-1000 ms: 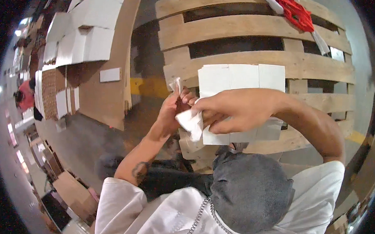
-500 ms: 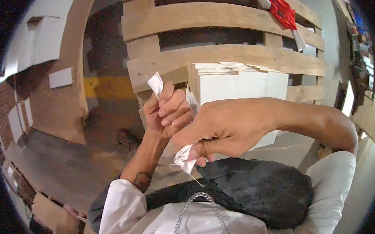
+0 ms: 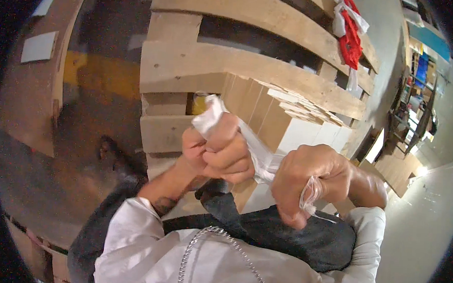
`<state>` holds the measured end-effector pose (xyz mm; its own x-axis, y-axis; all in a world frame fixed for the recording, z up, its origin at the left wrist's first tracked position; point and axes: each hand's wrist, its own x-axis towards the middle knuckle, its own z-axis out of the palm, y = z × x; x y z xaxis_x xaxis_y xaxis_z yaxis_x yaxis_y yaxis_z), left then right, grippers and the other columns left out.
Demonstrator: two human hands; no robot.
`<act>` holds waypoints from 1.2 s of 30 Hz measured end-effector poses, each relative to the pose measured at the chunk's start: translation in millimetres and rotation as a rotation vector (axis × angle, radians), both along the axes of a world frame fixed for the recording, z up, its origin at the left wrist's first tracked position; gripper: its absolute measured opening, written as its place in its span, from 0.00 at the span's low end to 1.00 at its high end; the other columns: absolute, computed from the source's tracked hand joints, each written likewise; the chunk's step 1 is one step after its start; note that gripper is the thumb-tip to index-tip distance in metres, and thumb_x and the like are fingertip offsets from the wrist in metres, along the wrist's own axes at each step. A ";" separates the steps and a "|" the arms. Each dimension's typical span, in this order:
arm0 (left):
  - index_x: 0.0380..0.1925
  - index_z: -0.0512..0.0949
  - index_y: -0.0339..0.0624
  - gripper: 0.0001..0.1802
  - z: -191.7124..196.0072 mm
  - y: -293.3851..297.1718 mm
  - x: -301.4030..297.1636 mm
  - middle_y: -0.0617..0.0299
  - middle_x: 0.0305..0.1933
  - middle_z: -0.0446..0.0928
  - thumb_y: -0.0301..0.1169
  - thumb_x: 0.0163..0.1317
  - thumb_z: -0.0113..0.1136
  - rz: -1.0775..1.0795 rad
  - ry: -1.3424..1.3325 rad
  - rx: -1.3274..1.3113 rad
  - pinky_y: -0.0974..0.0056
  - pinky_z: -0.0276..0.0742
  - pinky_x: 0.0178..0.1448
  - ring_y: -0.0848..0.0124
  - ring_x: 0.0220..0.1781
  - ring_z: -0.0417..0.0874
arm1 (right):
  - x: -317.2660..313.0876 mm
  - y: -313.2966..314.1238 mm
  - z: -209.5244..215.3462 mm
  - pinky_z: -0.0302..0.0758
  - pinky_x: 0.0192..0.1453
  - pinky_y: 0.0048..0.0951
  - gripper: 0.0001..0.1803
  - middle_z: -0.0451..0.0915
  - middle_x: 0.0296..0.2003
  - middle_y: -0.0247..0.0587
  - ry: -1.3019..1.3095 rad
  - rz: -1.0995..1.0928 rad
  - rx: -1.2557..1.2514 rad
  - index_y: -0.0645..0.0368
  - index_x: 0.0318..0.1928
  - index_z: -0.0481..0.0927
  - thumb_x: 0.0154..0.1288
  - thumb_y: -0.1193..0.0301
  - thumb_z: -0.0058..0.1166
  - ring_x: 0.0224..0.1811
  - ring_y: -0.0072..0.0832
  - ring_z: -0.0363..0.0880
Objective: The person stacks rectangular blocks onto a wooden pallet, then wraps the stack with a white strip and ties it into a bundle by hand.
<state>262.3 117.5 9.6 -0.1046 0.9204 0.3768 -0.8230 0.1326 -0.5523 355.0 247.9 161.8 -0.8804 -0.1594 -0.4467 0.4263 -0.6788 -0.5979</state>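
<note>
A strip of white cloth (image 3: 260, 154) is pulled between my two fists, in front of a stack of boards. My left hand (image 3: 220, 152) is closed around it, and a crumpled end sticks up above the thumb. Closed as well, my right hand (image 3: 313, 178) grips the strip to the right, with a frayed end hanging by its fingers. Close behind the fists stands the stack of boards (image 3: 256, 106), with white faces and brown edges. Whether the strip passes round the stack is hidden.
The boards stand by a wooden slatted pallet (image 3: 210, 60). Red and white cloth strips (image 3: 350, 40) hang over its far right side. At the left are a brown panel (image 3: 31, 97) and a yellow floor band (image 3: 105, 75). Cluttered shelving (image 3: 421, 84) stands far right.
My fists have moved apart; the right one went right and no longer crosses the left. A stretch of the cloth strip now shows between them. The view has shifted.
</note>
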 end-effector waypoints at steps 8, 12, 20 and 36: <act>0.12 0.59 0.47 0.35 18.4 -4.3 -64.0 0.68 0.09 0.57 0.59 0.71 0.30 -0.635 0.701 -0.222 0.64 0.56 0.21 0.72 0.11 0.58 | 10.3 6.4 5.4 0.73 0.26 0.30 0.21 0.79 0.24 0.42 -0.039 0.083 0.249 0.65 0.34 0.77 0.73 0.59 0.44 0.23 0.33 0.79; 0.11 0.59 0.46 0.35 21.2 -0.3 -71.6 0.68 0.10 0.58 0.58 0.71 0.30 -0.702 0.862 -0.246 0.64 0.57 0.22 0.72 0.11 0.58 | 21.1 -0.4 6.9 0.74 0.28 0.34 0.20 0.80 0.26 0.46 0.007 -0.112 0.266 0.69 0.34 0.77 0.72 0.62 0.47 0.25 0.38 0.80; 0.12 0.60 0.47 0.34 2.5 -0.6 -63.9 0.67 0.11 0.59 0.57 0.72 0.30 -0.712 0.743 -0.208 0.64 0.59 0.24 0.72 0.13 0.59 | 40.0 -10.7 7.1 0.66 0.23 0.34 0.12 0.79 0.26 0.47 0.210 -0.228 0.341 0.72 0.32 0.77 0.67 0.72 0.53 0.20 0.36 0.75; 0.14 0.61 0.48 0.31 -14.5 -12.4 -34.0 0.67 0.14 0.63 0.54 0.72 0.31 -0.660 0.336 -0.224 0.64 0.62 0.29 0.72 0.16 0.60 | 39.3 -34.5 13.6 0.55 0.12 0.25 0.21 0.68 0.09 0.37 0.088 -0.566 0.684 0.65 0.19 0.77 0.66 0.64 0.58 0.07 0.23 0.61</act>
